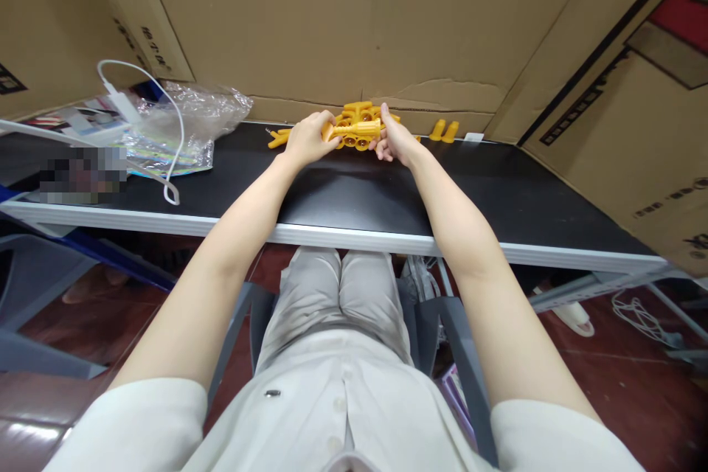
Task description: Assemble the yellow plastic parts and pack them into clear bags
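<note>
A yellow plastic toy assembly (355,130) is held just above the black tabletop (354,192) near its far edge. My left hand (307,139) is closed on the toy's left end. My right hand (394,139) is closed on its right end, index finger stretched up along it. More yellow parts (358,109) lie right behind the toy. A yellow branched piece (278,138) lies just left of my left hand. Two small yellow pegs (444,130) stand to the right of my right hand.
Cardboard sheets (354,15) wall the table's back and right side (636,125). At the left lie a clear plastic bag (188,118), a white cable (171,155) with a plug and some papers. Chair frames and cords sit under the table.
</note>
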`<action>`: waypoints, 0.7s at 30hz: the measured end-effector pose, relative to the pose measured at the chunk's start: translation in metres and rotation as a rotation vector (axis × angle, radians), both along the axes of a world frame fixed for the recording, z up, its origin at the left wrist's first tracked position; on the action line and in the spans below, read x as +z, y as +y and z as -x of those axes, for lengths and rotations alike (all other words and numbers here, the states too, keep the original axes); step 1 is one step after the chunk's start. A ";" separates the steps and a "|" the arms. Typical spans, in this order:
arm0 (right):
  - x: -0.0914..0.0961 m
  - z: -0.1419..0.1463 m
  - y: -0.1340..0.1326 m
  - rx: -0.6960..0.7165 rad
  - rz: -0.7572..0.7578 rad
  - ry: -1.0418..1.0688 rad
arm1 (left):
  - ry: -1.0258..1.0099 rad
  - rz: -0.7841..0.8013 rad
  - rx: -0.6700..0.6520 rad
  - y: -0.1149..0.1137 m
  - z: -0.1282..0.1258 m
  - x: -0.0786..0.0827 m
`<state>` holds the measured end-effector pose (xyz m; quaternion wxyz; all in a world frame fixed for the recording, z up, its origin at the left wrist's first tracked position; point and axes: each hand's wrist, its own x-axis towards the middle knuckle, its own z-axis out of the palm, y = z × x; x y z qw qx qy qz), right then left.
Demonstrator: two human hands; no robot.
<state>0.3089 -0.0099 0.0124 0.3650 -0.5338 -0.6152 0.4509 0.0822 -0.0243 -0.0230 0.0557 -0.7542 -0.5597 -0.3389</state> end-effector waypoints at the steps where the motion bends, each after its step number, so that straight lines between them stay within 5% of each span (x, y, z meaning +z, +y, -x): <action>1: 0.000 -0.002 0.001 0.017 0.017 -0.009 | -0.001 0.003 -0.001 0.000 0.000 0.000; 9: 0.005 -0.019 0.000 0.197 -0.030 0.137 | -0.003 0.028 0.021 -0.001 0.002 0.000; 21: 0.003 -0.020 0.001 0.168 -0.100 0.123 | 0.004 0.010 0.031 -0.002 0.002 0.002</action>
